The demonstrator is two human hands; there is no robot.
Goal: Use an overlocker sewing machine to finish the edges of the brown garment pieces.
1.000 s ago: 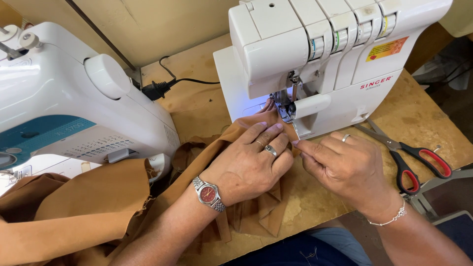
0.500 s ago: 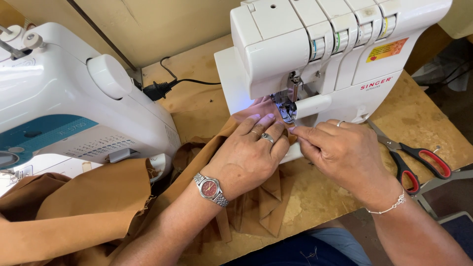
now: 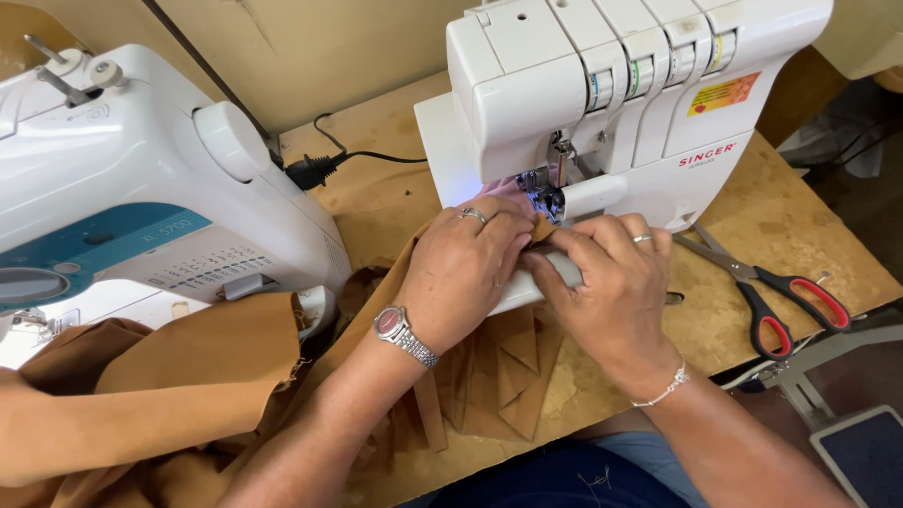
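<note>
My left hand (image 3: 466,273), with a ring and a red-faced wristwatch, lies flat on brown fabric (image 3: 216,376) and presses it onto the bed of the white overlock machine (image 3: 602,85). My right hand (image 3: 611,287), with a ring and a thin bracelet, pinches the fabric's edge just in front of the lit presser foot (image 3: 546,193). The fingertips of both hands meet right below the needle. The cloth trails left and down over the table edge, with folded pleats showing under my wrists.
A second white sewing machine (image 3: 122,188) with a teal panel stands at the left. Its black power plug (image 3: 315,169) lies on the wooden table (image 3: 800,216). Red-handled scissors (image 3: 771,292) rest right of my right hand. A foot pedal (image 3: 865,452) shows at bottom right.
Both hands have slid forward towards the presser foot, pushing the fabric edge under it. The right hand's fingers have closed in on the cloth edge.
</note>
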